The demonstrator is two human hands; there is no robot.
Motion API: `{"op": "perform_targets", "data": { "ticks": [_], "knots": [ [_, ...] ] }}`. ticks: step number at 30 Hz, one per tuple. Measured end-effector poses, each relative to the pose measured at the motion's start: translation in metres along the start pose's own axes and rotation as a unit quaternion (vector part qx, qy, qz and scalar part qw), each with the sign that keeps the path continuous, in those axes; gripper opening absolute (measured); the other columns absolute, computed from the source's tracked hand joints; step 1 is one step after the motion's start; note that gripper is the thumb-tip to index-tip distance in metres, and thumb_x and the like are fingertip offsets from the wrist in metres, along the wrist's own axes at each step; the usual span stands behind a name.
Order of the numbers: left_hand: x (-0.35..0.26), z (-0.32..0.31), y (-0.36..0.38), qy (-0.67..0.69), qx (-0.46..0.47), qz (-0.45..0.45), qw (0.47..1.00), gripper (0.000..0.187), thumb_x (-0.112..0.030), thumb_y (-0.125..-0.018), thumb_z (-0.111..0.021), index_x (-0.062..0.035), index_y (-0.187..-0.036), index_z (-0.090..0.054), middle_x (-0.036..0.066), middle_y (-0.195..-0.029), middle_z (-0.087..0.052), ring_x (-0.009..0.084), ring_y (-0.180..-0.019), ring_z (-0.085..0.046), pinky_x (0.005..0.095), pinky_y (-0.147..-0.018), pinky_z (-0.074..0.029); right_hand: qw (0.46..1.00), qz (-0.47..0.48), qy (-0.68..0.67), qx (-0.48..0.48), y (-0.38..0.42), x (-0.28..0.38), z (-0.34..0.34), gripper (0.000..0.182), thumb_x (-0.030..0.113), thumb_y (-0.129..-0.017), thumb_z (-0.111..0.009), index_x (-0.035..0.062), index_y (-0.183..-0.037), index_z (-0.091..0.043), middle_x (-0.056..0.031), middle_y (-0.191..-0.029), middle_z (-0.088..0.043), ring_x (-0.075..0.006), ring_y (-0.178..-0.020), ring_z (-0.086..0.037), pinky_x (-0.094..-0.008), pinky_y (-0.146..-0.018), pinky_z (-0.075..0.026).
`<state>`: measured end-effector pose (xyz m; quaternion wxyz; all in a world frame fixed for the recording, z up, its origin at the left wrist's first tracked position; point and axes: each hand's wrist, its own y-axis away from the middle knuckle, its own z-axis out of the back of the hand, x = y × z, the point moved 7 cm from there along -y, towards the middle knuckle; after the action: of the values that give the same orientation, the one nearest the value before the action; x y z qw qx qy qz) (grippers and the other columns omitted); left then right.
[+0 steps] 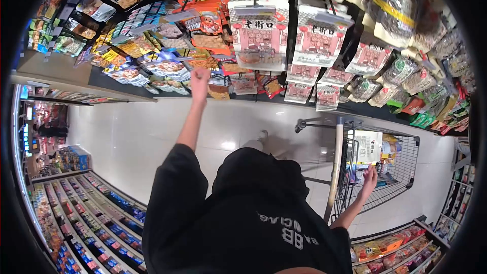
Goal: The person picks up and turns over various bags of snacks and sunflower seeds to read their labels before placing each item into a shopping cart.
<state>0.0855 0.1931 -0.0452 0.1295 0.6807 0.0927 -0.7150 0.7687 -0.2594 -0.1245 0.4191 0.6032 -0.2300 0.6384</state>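
My left hand [200, 75] reaches up to the snack display, its fingers curled in at the lower edge of an orange-yellow snack bag [204, 62]. Whether it grips that bag is hard to make out. Over the shopping cart [339, 167], my right hand [370, 175] has its fingers closed at the lower edge of a white snack bag [367, 147] with dark lettering. That bag lies over other colourful packages [391, 148] inside the wire basket.
White and pink bags [259, 35] hang from hooks ahead, with dried-food packs [395, 7] to the right. A tiled floor [127, 127] runs between the shelves. Sloped racks [96, 218] of small packets stand at lower left, and more bagged goods [390, 246] at lower right.
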Motion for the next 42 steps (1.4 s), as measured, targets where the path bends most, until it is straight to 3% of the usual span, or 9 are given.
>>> {"op": "perform_targets", "data": {
  "ticks": [7,8,12,14,18,20,28,36,42],
  "knots": [
    [-0.056,-0.004,-0.123,-0.056,-0.017,-0.267,0.962,0.051,-0.017,-0.082,-0.070,-0.0004,-0.123,-0.044,0.004,-0.098,-0.054,0.0128,-0.084,-0.048,0.0263,-0.079,-0.041,0.977,0.143,0.148,-0.059,0.088,0.047,-0.064,0.029,0.015,-0.095,-0.051,-0.0032,-0.117,-0.053,-0.0106,-0.114,-0.059,-0.0159,-0.096,-0.056,-0.0278,-0.082,-0.046],
    [-0.052,-0.009,-0.133,-0.071,-0.006,-0.204,0.976,0.062,-0.019,-0.083,-0.070,-0.0010,-0.132,-0.038,0.010,-0.122,-0.049,0.0173,-0.103,-0.051,0.0299,-0.091,-0.040,0.960,0.180,0.209,-0.053,0.094,0.050,-0.071,0.027,0.013,-0.094,-0.052,-0.0022,-0.116,-0.053,-0.0109,-0.110,-0.059,-0.0152,-0.091,-0.056,-0.0271,-0.079,-0.046],
    [-0.040,-0.020,-0.157,0.031,-0.023,-0.176,0.984,0.074,-0.027,-0.080,-0.075,0.0037,-0.134,-0.035,0.012,-0.122,-0.048,0.0201,-0.112,-0.045,0.0319,-0.095,-0.036,0.990,0.046,0.127,-0.035,0.129,0.061,-0.126,0.024,0.013,-0.093,-0.053,0.0006,-0.114,-0.054,-0.0078,-0.098,-0.058,-0.0157,-0.087,-0.055,-0.0266,-0.076,-0.046],
    [-0.032,-0.022,-0.165,0.041,-0.014,-0.144,0.989,0.074,-0.025,-0.079,-0.075,0.0040,-0.134,-0.035,0.013,-0.123,-0.048,0.0215,-0.116,-0.043,0.0336,-0.098,-0.034,0.929,0.201,0.308,-0.038,0.124,0.047,-0.132,0.020,0.014,-0.093,-0.053,-0.0012,-0.105,-0.058,-0.0124,-0.090,-0.061,-0.0210,-0.079,-0.059,-0.0323,-0.074,-0.047],
    [-0.037,-0.022,-0.163,0.080,-0.016,-0.112,0.990,0.052,-0.018,-0.079,-0.075,0.0008,-0.119,-0.048,0.006,-0.097,-0.054,0.0065,-0.057,-0.050,0.0201,-0.052,-0.041,0.900,-0.038,0.434,-0.018,0.134,0.055,-0.148,0.040,0.042,-0.091,-0.054,0.0039,-0.103,-0.060,-0.0208,-0.082,-0.064,-0.0369,-0.077,-0.063,-0.0409,-0.070,-0.049],
    [-0.023,-0.014,-0.167,0.074,0.024,-0.033,0.996,0.038,-0.015,-0.081,-0.073,0.0004,-0.110,-0.055,0.002,-0.087,-0.058,0.0061,-0.064,-0.052,0.0217,-0.057,-0.042,0.842,0.044,0.536,-0.047,0.134,0.059,-0.153,0.051,0.056,-0.084,-0.055,0.0074,-0.098,-0.060,-0.0195,-0.078,-0.065,-0.0412,-0.078,-0.063,-0.0477,-0.069,-0.048],
    [-0.065,0.008,-0.135,0.080,0.080,-0.062,0.992,0.024,-0.014,-0.085,-0.068,0.0000,-0.103,-0.059,0.002,-0.093,-0.065,0.0063,-0.079,-0.056,0.0237,-0.072,-0.044,0.869,0.011,0.493,-0.022,0.146,0.058,-0.170,0.053,0.056,-0.078,-0.063,0.0105,-0.104,-0.060,-0.0170,-0.085,-0.067,-0.0389,-0.082,-0.064,-0.0462,-0.072,-0.048],
    [-0.072,0.027,-0.073,0.047,0.173,0.026,0.984,0.019,-0.011,-0.087,-0.064,0.0010,-0.101,-0.060,0.003,-0.092,-0.066,0.0081,-0.078,-0.059,0.0245,-0.069,-0.046,0.935,0.047,0.349,0.032,0.151,0.030,-0.176,0.037,0.031,-0.088,-0.065,-0.0008,-0.105,-0.060,-0.0014,-0.073,-0.058,-0.0059,-0.061,-0.048,-0.0233,-0.052,-0.038],
    [-0.021,0.000,0.020,0.103,0.203,0.152,0.962,0.018,-0.009,-0.087,-0.063,0.0008,-0.102,-0.061,0.007,-0.092,-0.067,0.0120,-0.079,-0.063,0.0266,-0.071,-0.050,0.950,0.174,0.255,-0.052,0.174,0.128,-0.238,0.031,0.016,-0.089,-0.063,-0.0014,-0.113,-0.055,-0.0135,-0.115,-0.055,-0.0241,-0.104,-0.054,-0.0360,-0.093,-0.042]
  ]
}}
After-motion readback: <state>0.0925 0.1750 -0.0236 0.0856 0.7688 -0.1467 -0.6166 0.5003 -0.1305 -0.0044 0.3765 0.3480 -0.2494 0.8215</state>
